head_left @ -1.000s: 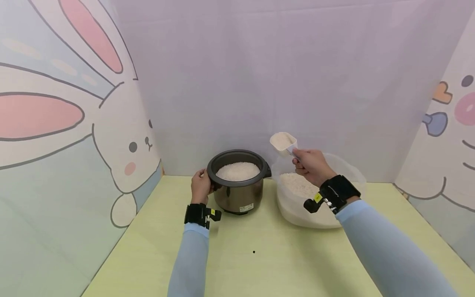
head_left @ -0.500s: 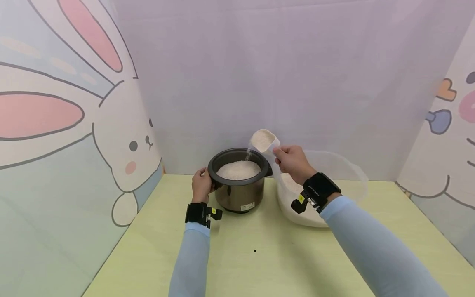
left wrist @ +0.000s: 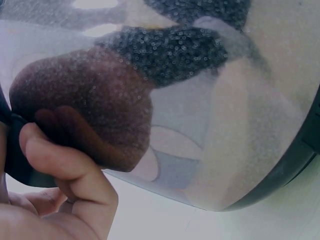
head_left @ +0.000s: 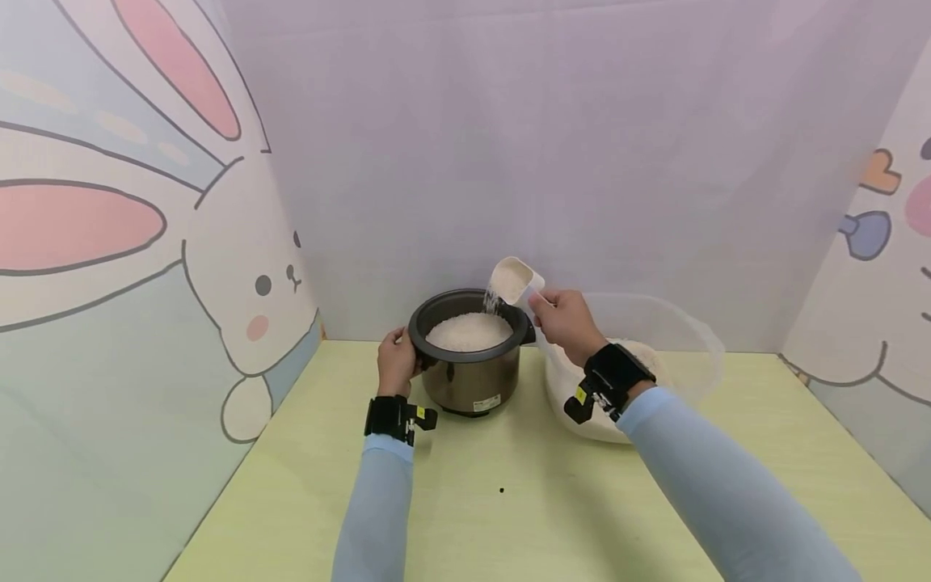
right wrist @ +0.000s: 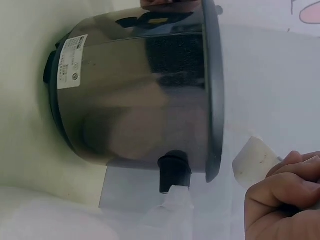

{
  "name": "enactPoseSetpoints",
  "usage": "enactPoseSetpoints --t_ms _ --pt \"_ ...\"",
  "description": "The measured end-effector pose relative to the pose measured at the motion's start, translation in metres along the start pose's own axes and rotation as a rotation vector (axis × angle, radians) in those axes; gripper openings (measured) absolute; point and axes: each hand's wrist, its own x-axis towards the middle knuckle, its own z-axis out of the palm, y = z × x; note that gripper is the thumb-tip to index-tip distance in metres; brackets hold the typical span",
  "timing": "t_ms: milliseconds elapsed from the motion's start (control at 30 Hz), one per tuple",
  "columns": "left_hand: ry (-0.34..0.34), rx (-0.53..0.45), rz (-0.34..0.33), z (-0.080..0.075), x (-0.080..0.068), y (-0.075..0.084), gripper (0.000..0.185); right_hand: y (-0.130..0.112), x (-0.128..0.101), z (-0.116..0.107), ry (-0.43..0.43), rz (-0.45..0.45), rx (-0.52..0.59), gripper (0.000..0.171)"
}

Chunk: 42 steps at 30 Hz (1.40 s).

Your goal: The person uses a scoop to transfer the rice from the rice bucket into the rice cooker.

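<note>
The raised right hand (head_left: 563, 322) grasps a white plastic scoop (head_left: 511, 280), tilted mouth-down leftward over the steel rice pot (head_left: 469, 372); the left hand (head_left: 396, 364) clasps its rim handle.

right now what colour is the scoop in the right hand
White, or off-white: the scoop shows best in the head view, tipped over the pot.

Rice cooker pot (head_left: 469, 356) sits on the table (head_left: 509, 517), centre, near the back wall. Plastic tub (head_left: 655, 356) is on the table just right of the pot. Rice (head_left: 469, 331) is in the pot; more is in the tub. Left hand (head_left: 396, 364) is on the pot's left side, at the handle. Right hand (head_left: 563, 319) is above the gap between pot and tub, with the scoop (head_left: 512, 281) tilted over the pot's right rim.
</note>
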Motion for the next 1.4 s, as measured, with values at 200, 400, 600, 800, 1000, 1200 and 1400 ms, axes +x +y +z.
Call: enactPoseSetpoints --t_ms 200,400,600,800,1000,1200,1400 --pt "-0.004 0.0 0.002 0.001 -0.001 0.001 0.045 0.003 0.001 0.006 0.028 0.01 -0.015 0.035" --pt "-0.001 -0.003 0.002 0.002 -0.001 0.002 0.045 0.005 0.001 0.012 0.034 -0.021 -0.038 0.035" --pt "-0.006 0.002 0.005 0.002 -0.001 0.003 0.044 0.004 0.0 0.017 0.037 -0.055 -0.085 0.032" --pt "-0.001 0.007 0.0 0.001 -0.001 0.002 0.043 0.003 -0.001 0.021 0.02 -0.092 -0.147 0.029" --pt "-0.001 0.008 0.004 0.001 -0.002 0.002 0.043 0.003 -0.001 0.023 0.026 -0.167 -0.271 0.026" --pt "-0.003 0.002 0.004 0.001 -0.002 0.002 0.043 0.003 -0.002 0.027 0.022 -0.264 -0.383 0.026" --pt "-0.001 0.008 0.005 0.0 -0.002 0.002 0.043 0.006 0.001 0.031 0.009 -0.34 -0.439 0.022"
